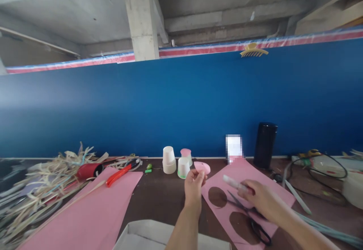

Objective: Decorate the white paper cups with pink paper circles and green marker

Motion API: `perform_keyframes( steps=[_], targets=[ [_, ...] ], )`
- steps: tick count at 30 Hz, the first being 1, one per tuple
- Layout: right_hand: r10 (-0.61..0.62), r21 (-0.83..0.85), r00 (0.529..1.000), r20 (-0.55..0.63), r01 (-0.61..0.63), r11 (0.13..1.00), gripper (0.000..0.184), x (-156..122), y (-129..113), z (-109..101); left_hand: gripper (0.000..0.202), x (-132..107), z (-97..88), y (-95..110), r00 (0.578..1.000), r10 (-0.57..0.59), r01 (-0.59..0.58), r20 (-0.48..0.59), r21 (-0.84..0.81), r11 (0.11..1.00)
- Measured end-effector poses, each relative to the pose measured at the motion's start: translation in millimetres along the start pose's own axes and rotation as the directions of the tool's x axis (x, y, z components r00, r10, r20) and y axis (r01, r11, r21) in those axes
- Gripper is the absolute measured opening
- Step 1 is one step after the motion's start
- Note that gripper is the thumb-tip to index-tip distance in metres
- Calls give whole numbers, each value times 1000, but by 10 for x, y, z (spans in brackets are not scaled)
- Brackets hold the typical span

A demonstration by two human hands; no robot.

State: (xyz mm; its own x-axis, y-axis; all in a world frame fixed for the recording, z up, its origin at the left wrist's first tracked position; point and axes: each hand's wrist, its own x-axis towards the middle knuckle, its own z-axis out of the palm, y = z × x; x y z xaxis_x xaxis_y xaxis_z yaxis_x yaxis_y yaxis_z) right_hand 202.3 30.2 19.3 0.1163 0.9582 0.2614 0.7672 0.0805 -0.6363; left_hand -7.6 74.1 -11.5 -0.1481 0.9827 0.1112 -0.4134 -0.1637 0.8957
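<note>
My left hand (194, 184) is raised over the brown table (159, 197), its fingers pinched on a small pink paper disc (202, 167). My right hand (259, 197) is closed around a white glue stick (235, 183) whose tip points left toward the disc. Under the right hand lies a pink paper sheet (279, 191) with two round holes cut out of it. Black scissors (252, 219) rest on that sheet, partly under my right wrist.
White paper cups (169, 160), one with a pink top (186, 153), stand by the blue wall. A large pink sheet (85, 216) with red pliers (120, 173) and dry straw strips (36, 189) lies left. A black cylinder (265, 145), cables (320, 174) and a white box (150, 236) are near.
</note>
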Motion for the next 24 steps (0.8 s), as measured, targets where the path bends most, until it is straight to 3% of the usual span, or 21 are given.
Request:
perform_keyframes(
  steps=[3, 6, 10, 14, 20, 24],
  targets=[
    [-176, 96, 983, 43, 172, 980, 28, 192, -265, -106, 31, 26, -44, 105, 993, 96, -91, -69, 77, 993],
    [-143, 128, 989, -40, 147, 981, 32, 391, -582, -59, 32, 93, -168, 205, 964, 187, -161, -190, 147, 976],
    [-165, 353, 983, -79, 182, 918, 27, 591, -975, 219, 33, 197, -365, 238, 907, 180, -147, -381, 113, 983],
    [-124, 422, 987, -106, 158, 893, 34, 740, -1256, 530, 31, 247, -451, 183, 839, 150, -133, -523, 70, 989],
    [-239, 437, 956, -170, 290, 852, 23, 903, -1471, 929, 30, 267, -451, 103, 820, 80, -119, -567, -31, 992],
    [-203, 535, 967, -152, 253, 806, 20, 943, -1491, 1099, 32, 326, -484, 25, 827, 39, -130, -561, -123, 984]
  ],
)
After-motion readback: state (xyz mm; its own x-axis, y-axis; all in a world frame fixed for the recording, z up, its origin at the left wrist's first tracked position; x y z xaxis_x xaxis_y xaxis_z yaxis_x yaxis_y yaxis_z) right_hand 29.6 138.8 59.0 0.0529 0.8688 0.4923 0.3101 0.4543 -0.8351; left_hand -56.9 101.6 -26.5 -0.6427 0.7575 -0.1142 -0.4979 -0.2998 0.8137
